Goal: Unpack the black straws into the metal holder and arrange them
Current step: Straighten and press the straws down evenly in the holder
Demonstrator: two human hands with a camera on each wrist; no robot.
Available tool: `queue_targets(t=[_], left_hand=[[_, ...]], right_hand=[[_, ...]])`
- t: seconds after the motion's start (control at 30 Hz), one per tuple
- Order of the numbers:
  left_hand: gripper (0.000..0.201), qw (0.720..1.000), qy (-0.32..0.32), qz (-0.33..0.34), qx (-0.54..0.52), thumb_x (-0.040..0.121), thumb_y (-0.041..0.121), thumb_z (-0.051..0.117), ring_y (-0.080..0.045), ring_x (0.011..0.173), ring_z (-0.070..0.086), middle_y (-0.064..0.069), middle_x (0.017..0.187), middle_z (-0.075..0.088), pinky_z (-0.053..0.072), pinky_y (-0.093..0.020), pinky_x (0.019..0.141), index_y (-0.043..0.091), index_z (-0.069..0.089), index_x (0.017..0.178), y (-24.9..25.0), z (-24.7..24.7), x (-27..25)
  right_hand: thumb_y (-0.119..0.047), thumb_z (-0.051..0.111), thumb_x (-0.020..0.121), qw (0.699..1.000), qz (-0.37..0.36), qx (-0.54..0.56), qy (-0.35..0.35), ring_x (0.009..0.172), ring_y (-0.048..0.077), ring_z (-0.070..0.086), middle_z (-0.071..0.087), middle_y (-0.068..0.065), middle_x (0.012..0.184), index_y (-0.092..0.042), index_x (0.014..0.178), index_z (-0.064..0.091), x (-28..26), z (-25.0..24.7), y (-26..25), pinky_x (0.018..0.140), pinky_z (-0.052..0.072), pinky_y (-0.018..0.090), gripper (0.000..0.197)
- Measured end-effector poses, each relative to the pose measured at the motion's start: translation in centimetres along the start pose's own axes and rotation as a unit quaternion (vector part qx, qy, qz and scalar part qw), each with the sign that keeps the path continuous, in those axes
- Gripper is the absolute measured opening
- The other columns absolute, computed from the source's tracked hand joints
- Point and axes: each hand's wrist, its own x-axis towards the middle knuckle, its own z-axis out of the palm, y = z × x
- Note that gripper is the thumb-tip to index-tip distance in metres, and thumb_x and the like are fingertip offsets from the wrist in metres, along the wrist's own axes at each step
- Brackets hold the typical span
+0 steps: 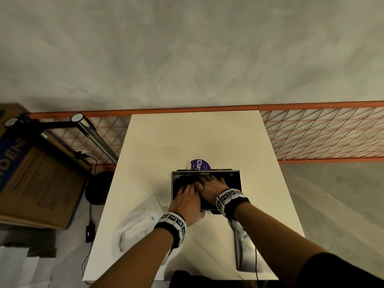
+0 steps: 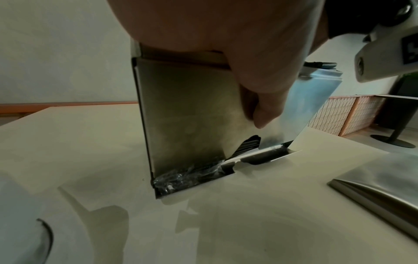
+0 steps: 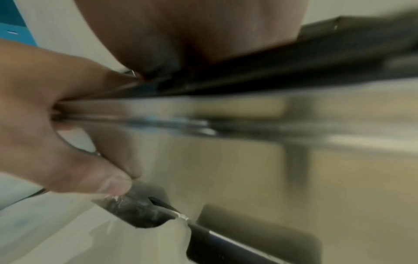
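- Nearest me, along the table's (image 1: 270, 183) front edge, a steel lid (image 1: 242, 252) lies flat to my right and a white bag (image 1: 135, 229) to my left; the strip of bare top between them is my open room.
- My left hand (image 1: 186, 201) reaches over the near rim of the metal holder (image 1: 174, 183), fingers extended down into the box, thumb hanging outside against the front wall; it presses rather than pinches, as far as I see.
- My right hand (image 1: 209, 185) lies beside it, touching, fingers spread flat inside the holder on the dark contents.
- The holder stands upright mid-table, clear of both side edges, with bare top on all sides.
- The black straws (image 2: 248, 144) fill the holder; the left wrist view shows them through the low front slot, with crinkled clear wrap (image 2: 181, 178) at the base.
- Just behind the holder, a purple round label (image 1: 200, 164) peeks up.
- Beyond the far edge runs an orange mesh fence (image 1: 322, 134).
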Motion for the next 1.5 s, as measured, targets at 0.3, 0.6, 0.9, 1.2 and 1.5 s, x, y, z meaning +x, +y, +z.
queue_targets(t=[0.3, 0.6, 0.9, 1.2, 1.5], left_hand=[[0.086, 1.000, 0.009, 0.002, -0.011, 0.082, 0.052, 0.063, -0.027, 0.132, 0.038, -0.008, 0.143, 0.043, 0.032, -0.040, 0.114, 0.007, 0.034, 0.151, 0.0, -0.2, -0.2], [0.081, 1.000, 0.008, 0.008, -0.018, 0.081, 0.051, 0.064, -0.027, 0.130, 0.037, -0.007, 0.142, 0.040, 0.034, -0.041, 0.112, 0.009, 0.041, 0.146, 0.1, 0.2, -0.7], [0.082, 0.999, 0.015, 0.004, -0.031, 0.082, 0.050, 0.064, -0.027, 0.131, 0.037, -0.007, 0.142, 0.040, 0.035, -0.040, 0.112, 0.008, 0.039, 0.148, 0.0, 0.1, -0.6], [0.073, 0.999, 0.023, 0.009, -0.035, 0.081, 0.049, 0.064, -0.027, 0.129, 0.039, -0.005, 0.139, 0.042, 0.035, -0.040, 0.112, 0.012, 0.044, 0.140, 0.3, 0.4, -1.4], [0.065, 0.992, 0.103, 0.034, -0.057, 0.069, 0.054, 0.069, -0.027, 0.112, 0.051, -0.004, 0.124, 0.049, 0.043, -0.041, 0.101, 0.014, 0.053, 0.117, 0.0, 0.3, -1.6]], right_hand=[[-0.059, 0.012, 0.095, 0.991, 0.092, 0.096, -0.017, 0.144, 0.025, 0.027, 0.031, 0.000, 0.158, -0.033, 0.148, 0.034, 2.0, 0.9, 0.6, 0.112, 0.017, 0.058, 0.063], [-0.042, 0.022, 0.100, 1.000, 0.013, -0.002, 0.018, 0.135, 0.029, 0.037, 0.040, 0.002, 0.146, -0.030, 0.129, 0.046, 0.7, 1.5, 0.5, 0.102, 0.031, 0.061, 0.040], [-0.042, 0.020, 0.100, 1.000, 0.018, -0.012, 0.014, 0.137, 0.033, 0.035, 0.039, 0.003, 0.148, -0.030, 0.128, 0.047, 0.8, 1.0, 0.4, 0.102, 0.029, 0.065, 0.041], [-0.052, 0.022, 0.096, 0.993, 0.083, 0.081, 0.007, 0.140, 0.026, 0.032, 0.037, 0.003, 0.152, -0.033, 0.138, 0.043, 0.8, 1.4, 0.5, 0.109, 0.022, 0.057, 0.050], [-0.039, 0.026, 0.101, 0.998, 0.024, -0.041, 0.036, 0.127, 0.038, 0.044, 0.046, 0.007, 0.139, -0.026, 0.134, 0.042, -1.0, 0.9, 0.6, 0.100, 0.035, 0.063, 0.039]])
